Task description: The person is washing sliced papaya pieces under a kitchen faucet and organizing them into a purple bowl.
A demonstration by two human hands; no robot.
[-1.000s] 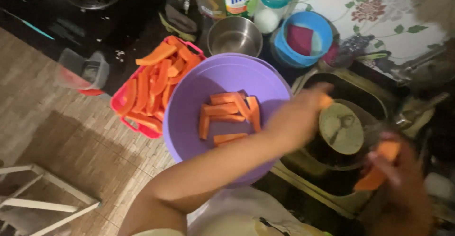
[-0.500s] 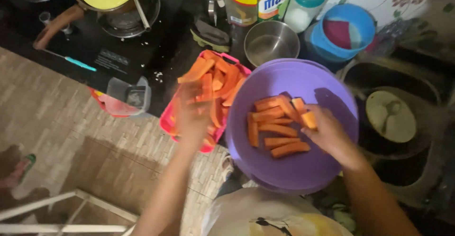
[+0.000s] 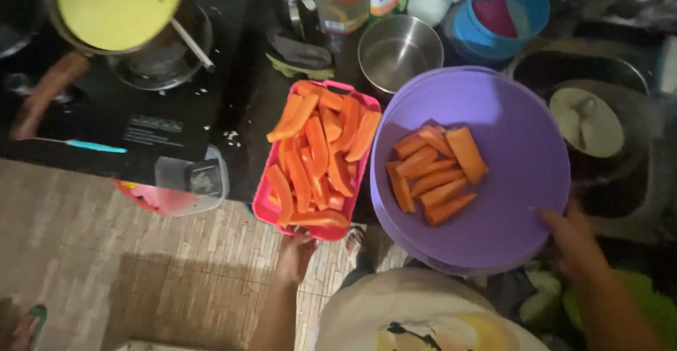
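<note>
Both hands have dropped off the carrot slices (image 3: 434, 171): left hand (image 3: 295, 251) now cups the pink tray (image 3: 356, 174) edge, right hand (image 3: 575, 241) lies flat, steadying the purple bowl (image 3: 522, 132) rim.

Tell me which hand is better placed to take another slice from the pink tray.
Left. The left hand already touches the pink tray's near edge, beside the slices. The right hand is across at the purple bowl's rim.
</note>
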